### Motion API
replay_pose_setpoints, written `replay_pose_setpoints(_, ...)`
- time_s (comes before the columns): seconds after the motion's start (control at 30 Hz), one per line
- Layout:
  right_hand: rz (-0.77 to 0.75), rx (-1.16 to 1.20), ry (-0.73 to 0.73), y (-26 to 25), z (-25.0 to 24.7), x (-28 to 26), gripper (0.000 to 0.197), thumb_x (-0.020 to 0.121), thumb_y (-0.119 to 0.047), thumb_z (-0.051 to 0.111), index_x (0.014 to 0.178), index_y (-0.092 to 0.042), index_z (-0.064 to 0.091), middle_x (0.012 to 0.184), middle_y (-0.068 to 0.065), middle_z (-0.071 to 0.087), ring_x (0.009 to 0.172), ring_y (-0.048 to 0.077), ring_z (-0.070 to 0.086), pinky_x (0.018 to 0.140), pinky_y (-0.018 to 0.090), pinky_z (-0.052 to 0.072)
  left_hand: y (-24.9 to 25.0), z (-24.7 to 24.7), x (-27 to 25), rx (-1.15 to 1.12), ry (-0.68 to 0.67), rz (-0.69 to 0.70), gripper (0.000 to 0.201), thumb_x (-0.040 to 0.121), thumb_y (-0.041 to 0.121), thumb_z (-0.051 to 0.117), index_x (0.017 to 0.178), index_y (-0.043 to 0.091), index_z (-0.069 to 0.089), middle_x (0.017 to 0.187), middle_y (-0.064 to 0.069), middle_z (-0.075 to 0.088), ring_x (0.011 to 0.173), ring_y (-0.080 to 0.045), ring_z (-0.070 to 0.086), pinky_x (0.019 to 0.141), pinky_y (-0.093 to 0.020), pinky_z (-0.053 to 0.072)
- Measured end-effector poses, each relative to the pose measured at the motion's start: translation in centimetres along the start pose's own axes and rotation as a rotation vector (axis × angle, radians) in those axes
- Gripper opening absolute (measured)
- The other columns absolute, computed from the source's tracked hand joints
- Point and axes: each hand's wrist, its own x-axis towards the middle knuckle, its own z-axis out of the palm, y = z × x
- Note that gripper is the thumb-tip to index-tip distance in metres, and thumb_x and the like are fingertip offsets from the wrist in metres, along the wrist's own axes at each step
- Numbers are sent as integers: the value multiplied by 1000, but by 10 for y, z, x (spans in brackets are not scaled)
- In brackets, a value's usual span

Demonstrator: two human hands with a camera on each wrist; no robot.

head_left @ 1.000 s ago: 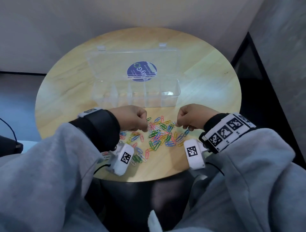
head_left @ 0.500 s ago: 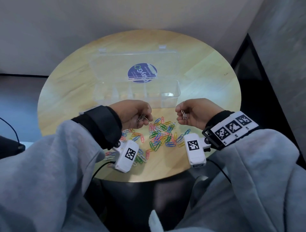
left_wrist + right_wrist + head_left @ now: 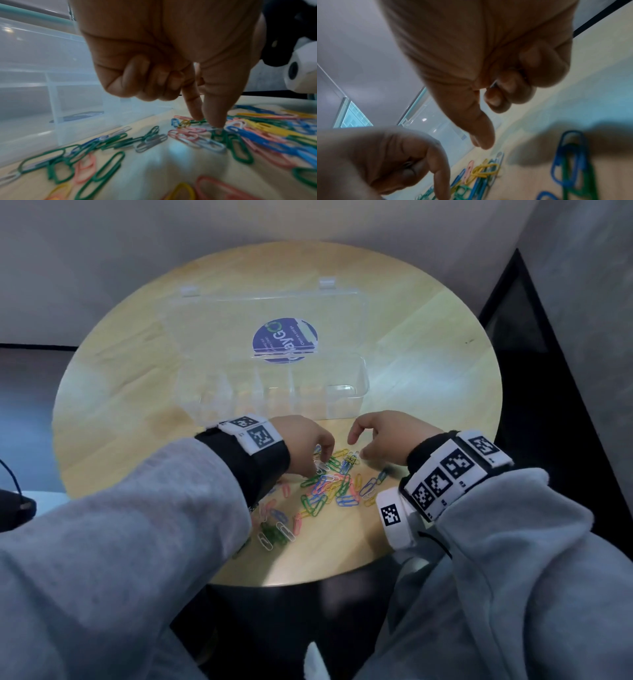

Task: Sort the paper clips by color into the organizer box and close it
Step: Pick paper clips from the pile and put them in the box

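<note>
The thin coloured wire paper clips point(image 3: 329, 491) lie heaped on the near part of the round wooden surface point(image 3: 428, 364), just before the clear plastic organizer box point(image 3: 274, 392), whose lid lies open. They look light, slippery and tangle-prone, so I'd pinch one loop end. My left hand point(image 3: 305, 443) points down, forefinger and thumb tips on a pale clip, other fingers curled. My right hand point(image 3: 387, 436) hovers over the heap's far right with thumb and forefinger parted; whether its curled fingers hold anything I cannot tell.

It looks like a plain indoor corner, perhaps an office or a recording room, though I cannot tell which. A small round wooden worktop point(image 3: 428, 344) stands close to bare pale walls point(image 3: 102, 251), with a grey textured wall point(image 3: 589, 302) on the right and dark flooring point(image 3: 565, 440) below it.
</note>
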Motion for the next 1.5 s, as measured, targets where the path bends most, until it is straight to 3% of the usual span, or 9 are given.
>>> replay_pose_setpoints(0.23, -15, -91, -35, -3, 5, 7, 25, 82, 2, 52, 87, -21, 59, 68, -3, 48, 50, 15, 46, 43, 25, 37, -1, 2, 8, 52, -18, 24, 10, 84, 27, 61, 94, 27, 59, 67, 10, 39, 79, -16, 46, 65, -27, 34)
replay_pose_setpoints(0.37, -36, -150, -46, -4, 6, 5, 18, 82, -4, 55, 84, -21, 60, 84, -1, 55, 52, 12, 47, 42, 23, 37, -4, 7, 11, 30, -21, 3, 9, 85, 26, 61, 85, 26, 52, 66, 10, 41, 77, -16, 46, 50, -23, 27)
replay_pose_setpoints(0.57, -91, -190, -40, -3, 9, 5, 17, 81, -10, 61, 79, -27, 57, 63, -7, 47, 51, 14, 49, 43, 22, 37, -8, 12, 13, -31, -34, -12, 8, 86, 26, 61, 85, 24, 53, 66, 10, 43, 77, -14, 46, 49, -20, 24)
replay_pose_setpoints(0.73, -85, -200, -60, -5, 8, 4, 8, 85, -13, 62, 87, -20, 59, 82, -4, 53, 52, 7, 44, 30, 14, 36, -13, 10, 8, -85, -52, -38, 9, 85, 30, 64, 87, 24, 58, 67, 10, 45, 77, -15, 48, 54, -24, 30)
replay_pose_setpoints(0.83, -55, -258, -97, -6, 6, 2, 5, 88, -16, 61, 92, -14, 61, 68, -4, 50, 52, 7, 43, 35, 15, 37, -20, 4, 2, -272, -28, -88, 8, 81, 27, 67, 82, 23, 60, 66, 10, 49, 72, -14, 49, 63, -24, 35)
replay_pose_setpoints(1.07, 9, -304, -140, -6, 7, -2, 15, 86, -23, 65, 79, -12, 59, 65, 0, 54, 61, 18, 50, 56, 22, 39, -23, -7, -11, -1067, -79, -209, 27, 87, 2, 46, 63, 14, 46, 63, -3, 46, 47, -10, 38, 48, -18, 28)
replay_pose_setpoints(1.23, -11, -205, -123, -7, 0, -10, 11, 78, -17, 64, 70, -13, 59, 68, 1, 59, 64, 16, 51, 62, 25, 42, -23, -10, -25, -1433, -149, -108, 5, 58, 9, 41, 61, 12, 43, 51, -6, 51, 37, -12, 44, 36, -12, 30)
replay_pose_setpoints(1.4, -31, -72, -104, -9, -10, -19, 22, 82, -19, 63, 65, -18, 49, 62, -3, 53, 52, 12, 46, 53, 22, 38, -25, -10, -30, -1550, -151, -81, 6, 60, 10, 40, 64, 12, 43, 51, -8, 53, 35, -13, 44, 38, -13, 27)
replay_pose_setpoints(1.5, -30, 66, -86, -6, -12, -18, 18, 82, -10, 59, 69, -15, 48, 65, 1, 58, 53, 15, 52, 58, 26, 44, -27, -9, -30, -1559, -116, -111, 15, 80, 16, 44, 65, 14, 47, 52, -4, 50, 36, -11, 41, 36, -12, 26)
